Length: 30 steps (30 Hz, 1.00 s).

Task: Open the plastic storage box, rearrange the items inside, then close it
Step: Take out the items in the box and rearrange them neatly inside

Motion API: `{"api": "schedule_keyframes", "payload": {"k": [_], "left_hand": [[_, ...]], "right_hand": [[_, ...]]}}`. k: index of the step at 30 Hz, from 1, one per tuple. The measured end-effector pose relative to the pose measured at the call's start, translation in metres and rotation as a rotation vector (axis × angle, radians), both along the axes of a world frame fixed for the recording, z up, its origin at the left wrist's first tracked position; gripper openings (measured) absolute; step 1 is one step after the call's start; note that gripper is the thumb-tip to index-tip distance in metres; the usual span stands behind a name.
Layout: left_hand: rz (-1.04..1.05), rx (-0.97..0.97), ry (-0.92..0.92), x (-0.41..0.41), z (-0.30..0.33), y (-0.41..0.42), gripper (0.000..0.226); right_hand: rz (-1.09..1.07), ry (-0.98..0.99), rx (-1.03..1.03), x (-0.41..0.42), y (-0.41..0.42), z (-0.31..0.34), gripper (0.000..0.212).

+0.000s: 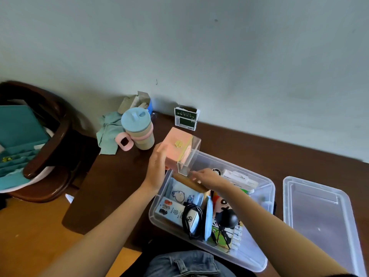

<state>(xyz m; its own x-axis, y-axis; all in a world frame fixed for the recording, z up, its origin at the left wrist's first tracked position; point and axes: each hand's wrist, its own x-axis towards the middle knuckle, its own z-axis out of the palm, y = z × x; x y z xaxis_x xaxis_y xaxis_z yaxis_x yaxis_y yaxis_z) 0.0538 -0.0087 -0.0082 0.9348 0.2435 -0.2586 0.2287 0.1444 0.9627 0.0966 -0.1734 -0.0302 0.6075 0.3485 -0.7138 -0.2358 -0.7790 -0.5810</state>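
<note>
Mid-rearrange: storage box sits open on the table, lid off, just to its right. Left hand holds a pink box above the far-left corner; right hand pinches its clear case. Next: likely find it a slot inside among the packed items.

We are seeing a pale grey-green wall filling the upper frame, a dark brown desk running beneath it, a dark wooden chair standing at left, and an orange-brown floor lying lower left.
</note>
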Motion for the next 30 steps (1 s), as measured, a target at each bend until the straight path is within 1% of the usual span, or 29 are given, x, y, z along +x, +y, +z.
{"api": "schedule_keyframes", "payload": {"k": [1,3,6,7,9,12,14,17,19,21,22,25,27,30], "left_hand": [[0.002,-0.004,-0.007,0.001,-0.001,0.0,0.037],[0.0,0.001,-0.029,0.003,-0.002,-0.002,0.039],[-0.01,0.025,-0.075,0.007,0.0,-0.008,0.048],[-0.01,0.034,-0.084,0.009,0.001,-0.01,0.05],[-0.015,0.051,-0.101,0.011,0.0,-0.013,0.049],[-0.036,0.074,-0.127,0.013,-0.002,-0.017,0.035],[-0.032,0.112,-0.145,0.011,-0.003,-0.02,0.029],[-0.008,0.158,-0.168,0.008,-0.005,-0.025,0.035],[0.017,0.165,-0.184,0.007,-0.007,-0.028,0.036],[0.036,0.168,-0.201,0.005,-0.008,-0.03,0.039],[0.044,0.169,-0.204,0.005,-0.007,-0.032,0.041],[0.063,0.162,-0.213,0.003,-0.006,-0.034,0.04],[0.082,0.138,-0.206,0.005,-0.006,-0.033,0.038],[0.102,0.075,-0.17,0.006,-0.004,-0.031,0.037]], "right_hand": [[-0.042,0.038,0.058,-0.002,-0.005,0.005,0.035],[-0.081,0.077,0.11,-0.009,-0.014,0.01,0.029],[-0.067,0.132,0.134,-0.018,-0.021,0.01,0.016],[-0.048,0.125,0.136,-0.019,-0.022,0.007,0.015],[0.009,0.068,0.098,-0.019,-0.021,0.003,0.017],[0.045,-0.032,-0.006,-0.019,-0.016,-0.004,0.016],[0.08,-0.103,-0.092,-0.018,-0.014,-0.007,0.03],[0.166,-0.175,-0.08,-0.013,-0.006,-0.014,0.049],[0.159,-0.218,0.028,-0.012,0.005,-0.014,0.045],[0.069,-0.252,0.135,-0.013,0.017,-0.016,0.032],[0.037,-0.284,0.137,-0.013,0.024,-0.017,0.027],[0.085,-0.302,-0.011,-0.009,0.039,-0.025,0.025],[0.073,-0.269,-0.1,-0.003,0.042,-0.033,0.026],[0.162,-0.227,-0.279,0.0,0.042,-0.04,0.023]]}}
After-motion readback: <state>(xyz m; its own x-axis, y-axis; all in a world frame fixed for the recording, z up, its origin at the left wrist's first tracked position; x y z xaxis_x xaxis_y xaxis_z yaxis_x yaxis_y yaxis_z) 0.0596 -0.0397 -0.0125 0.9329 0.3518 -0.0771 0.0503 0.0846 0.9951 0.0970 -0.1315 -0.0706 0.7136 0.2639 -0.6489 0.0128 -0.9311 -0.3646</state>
